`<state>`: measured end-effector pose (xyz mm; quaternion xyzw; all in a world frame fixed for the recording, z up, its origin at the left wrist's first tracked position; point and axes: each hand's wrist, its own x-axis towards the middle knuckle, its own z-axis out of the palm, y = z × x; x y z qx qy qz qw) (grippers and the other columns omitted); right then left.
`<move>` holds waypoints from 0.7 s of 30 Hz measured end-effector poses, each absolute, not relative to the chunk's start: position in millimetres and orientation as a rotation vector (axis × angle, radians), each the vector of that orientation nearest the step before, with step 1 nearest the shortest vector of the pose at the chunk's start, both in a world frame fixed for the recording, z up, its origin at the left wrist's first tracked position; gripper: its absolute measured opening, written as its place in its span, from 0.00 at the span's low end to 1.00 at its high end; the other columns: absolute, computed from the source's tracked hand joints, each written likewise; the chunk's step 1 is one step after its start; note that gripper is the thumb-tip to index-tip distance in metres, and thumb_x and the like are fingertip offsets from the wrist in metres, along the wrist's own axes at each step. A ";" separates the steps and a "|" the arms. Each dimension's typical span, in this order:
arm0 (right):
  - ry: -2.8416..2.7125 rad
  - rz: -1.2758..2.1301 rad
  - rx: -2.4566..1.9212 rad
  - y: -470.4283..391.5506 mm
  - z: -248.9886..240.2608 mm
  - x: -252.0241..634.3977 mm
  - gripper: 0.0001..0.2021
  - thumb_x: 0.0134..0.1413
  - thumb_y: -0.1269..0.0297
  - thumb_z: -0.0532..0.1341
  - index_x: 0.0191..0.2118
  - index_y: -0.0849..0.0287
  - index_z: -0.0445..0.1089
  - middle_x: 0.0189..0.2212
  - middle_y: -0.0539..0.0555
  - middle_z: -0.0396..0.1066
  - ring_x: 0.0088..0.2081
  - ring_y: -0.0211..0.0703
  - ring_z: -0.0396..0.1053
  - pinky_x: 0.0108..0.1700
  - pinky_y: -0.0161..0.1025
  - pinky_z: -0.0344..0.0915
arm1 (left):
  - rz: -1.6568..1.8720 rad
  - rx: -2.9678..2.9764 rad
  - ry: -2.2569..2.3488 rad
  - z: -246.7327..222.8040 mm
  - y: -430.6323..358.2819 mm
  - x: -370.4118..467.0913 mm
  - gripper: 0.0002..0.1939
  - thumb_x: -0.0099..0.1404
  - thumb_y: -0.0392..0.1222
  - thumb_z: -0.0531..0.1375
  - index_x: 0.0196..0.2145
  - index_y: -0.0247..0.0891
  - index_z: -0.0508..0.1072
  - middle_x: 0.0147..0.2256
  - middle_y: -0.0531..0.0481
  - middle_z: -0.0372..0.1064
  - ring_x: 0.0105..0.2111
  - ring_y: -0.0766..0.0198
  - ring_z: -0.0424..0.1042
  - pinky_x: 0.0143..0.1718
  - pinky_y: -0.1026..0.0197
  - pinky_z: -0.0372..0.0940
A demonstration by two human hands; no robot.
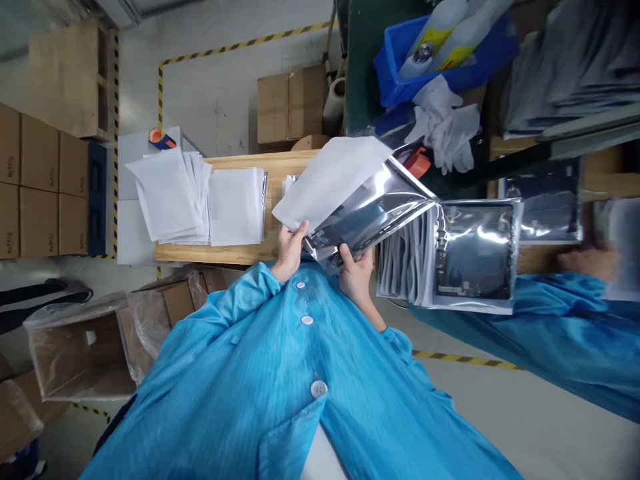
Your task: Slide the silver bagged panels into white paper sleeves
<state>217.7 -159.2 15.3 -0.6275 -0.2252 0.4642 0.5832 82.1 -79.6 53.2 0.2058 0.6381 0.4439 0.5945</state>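
Note:
A flat dark panel in a shiny clear plastic bag [373,210] is tilted up in front of my body. A white sheet [333,177] lies over its left part; I cannot tell whether it is joined to the bag. My left hand [290,252] is closed on the near left corner, thumb on top by the sheet. With thumb above and fingers beneath, my right hand [356,270] grips the near edge of the bag. Just to the right, another bagged panel [475,250] lies on a row of upright white-wrapped pieces [405,263].
Stacks of white sleeves [235,207] lie on the wooden bench [290,160] to the left. A blue bin [395,73] of bottles and white gloves [445,123] sit at the far right. A co-worker's sleeve [555,333] reaches in from the right. Cartons [290,107] stand behind.

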 end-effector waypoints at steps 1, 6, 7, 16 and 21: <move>-0.534 1.182 -1.461 -159.6 18.2 221.5 0.35 0.52 0.36 0.79 0.59 0.50 0.75 0.53 0.55 0.83 0.62 0.54 0.80 0.73 0.60 0.72 | 1.090 0.449 1.476 54.2 -77.8 77.9 0.16 0.73 0.49 0.72 0.52 0.42 0.76 0.56 0.49 0.84 0.60 0.62 0.82 0.64 0.57 0.75; -0.463 1.648 -1.177 -146.3 47.4 271.6 0.40 0.44 0.16 0.71 0.49 0.45 0.81 0.52 0.56 0.85 0.59 0.60 0.82 0.63 0.62 0.81 | 1.262 0.370 1.345 70.3 -66.4 24.2 0.22 0.61 0.45 0.80 0.47 0.41 0.77 0.46 0.50 0.85 0.53 0.60 0.84 0.63 0.56 0.74; -0.428 1.583 -1.139 -140.3 55.6 284.0 0.40 0.48 0.13 0.64 0.46 0.44 0.82 0.54 0.56 0.85 0.62 0.62 0.81 0.64 0.62 0.80 | 1.260 0.394 1.314 75.1 -65.3 10.0 0.25 0.58 0.46 0.83 0.47 0.41 0.78 0.45 0.50 0.85 0.52 0.59 0.84 0.63 0.55 0.74; -0.696 1.344 -1.380 -102.8 113.1 315.0 0.31 0.49 0.32 0.80 0.48 0.52 0.86 0.39 0.55 0.87 0.37 0.47 0.83 0.36 0.40 0.80 | 1.044 0.628 1.314 103.3 -72.6 -59.6 0.37 0.43 0.51 0.89 0.47 0.42 0.81 0.43 0.49 0.87 0.46 0.57 0.86 0.57 0.54 0.77; -0.767 1.192 -1.492 -123.3 113.7 299.0 0.24 0.48 0.42 0.84 0.42 0.53 0.85 0.36 0.53 0.86 0.37 0.48 0.84 0.41 0.43 0.83 | 1.009 0.706 1.368 105.0 -78.2 -61.2 0.34 0.48 0.58 0.87 0.46 0.41 0.82 0.44 0.48 0.88 0.48 0.55 0.86 0.61 0.53 0.77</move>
